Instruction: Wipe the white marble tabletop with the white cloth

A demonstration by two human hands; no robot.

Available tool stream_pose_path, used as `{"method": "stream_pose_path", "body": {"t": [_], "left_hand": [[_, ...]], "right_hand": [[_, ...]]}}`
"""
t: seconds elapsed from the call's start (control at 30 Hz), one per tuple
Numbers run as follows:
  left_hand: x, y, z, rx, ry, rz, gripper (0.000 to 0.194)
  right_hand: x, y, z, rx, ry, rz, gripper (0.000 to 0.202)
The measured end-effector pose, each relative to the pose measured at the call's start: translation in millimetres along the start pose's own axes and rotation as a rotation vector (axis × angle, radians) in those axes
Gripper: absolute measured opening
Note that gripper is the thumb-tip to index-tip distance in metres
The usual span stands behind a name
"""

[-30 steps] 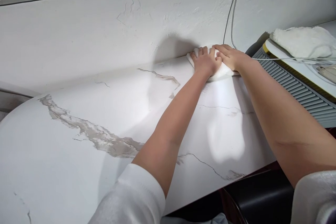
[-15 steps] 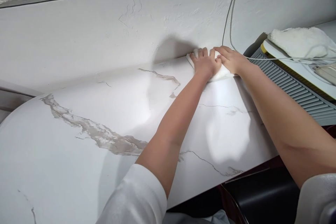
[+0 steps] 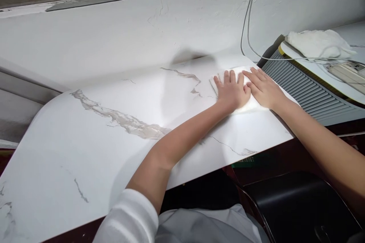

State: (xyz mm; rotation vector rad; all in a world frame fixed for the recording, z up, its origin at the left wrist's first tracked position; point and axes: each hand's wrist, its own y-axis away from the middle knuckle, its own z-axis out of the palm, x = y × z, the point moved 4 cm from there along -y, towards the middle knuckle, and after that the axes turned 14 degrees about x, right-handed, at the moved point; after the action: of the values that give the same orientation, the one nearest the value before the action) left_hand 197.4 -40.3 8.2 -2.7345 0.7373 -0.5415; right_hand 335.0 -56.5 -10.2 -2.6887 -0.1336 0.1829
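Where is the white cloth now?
In the head view, the white cloth lies flat on the marble tabletop, right side, under both hands, beside the grey slatted unit.

1. Your left hand [image 3: 232, 92] lies flat, fingers spread, on a white cloth [image 3: 248, 103].
2. Your right hand [image 3: 264, 88] lies flat on the same cloth, just beside the left, the two touching at the thumbs.
3. The cloth rests on a white marble-patterned tabletop [image 3: 114, 140], near its right edge and close to the wall [image 3: 128, 38].
4. Just right of the cloth stands a grey ribbed unit [image 3: 308, 91].
5. On top of that unit sit a fluffy white rag [image 3: 313, 41] and a power strip [image 3: 346, 72].
6. A grey cable [image 3: 247, 19] hangs down the wall and runs across to the unit.
7. A black seat [image 3: 296, 205] shows below the table's edge.
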Motion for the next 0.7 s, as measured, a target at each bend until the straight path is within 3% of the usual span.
{"method": "stream_pose_path", "body": {"t": [0.2, 0.37, 0.53, 0.7], "left_hand": [[19, 67, -19.5, 0.064, 0.021, 0.109, 0.056], [21, 104, -33.6, 0.032, 0.073, 0.138, 0.058], [17, 112, -39.6, 0.017, 0.074, 0.141, 0.059], [-2, 93, -36.9, 0.006, 0.046, 0.097, 0.058]], "right_hand": [[-35, 70, -38, -0.006, 0.011, 0.136, 0.06], [-63, 106, -53, 0.006, -0.009, 0.178, 0.061], [-72, 103, -53, -0.004, -0.004, 0.164, 0.061], [-73, 68, -40, -0.096, 0.026, 0.146, 0.058]]}}
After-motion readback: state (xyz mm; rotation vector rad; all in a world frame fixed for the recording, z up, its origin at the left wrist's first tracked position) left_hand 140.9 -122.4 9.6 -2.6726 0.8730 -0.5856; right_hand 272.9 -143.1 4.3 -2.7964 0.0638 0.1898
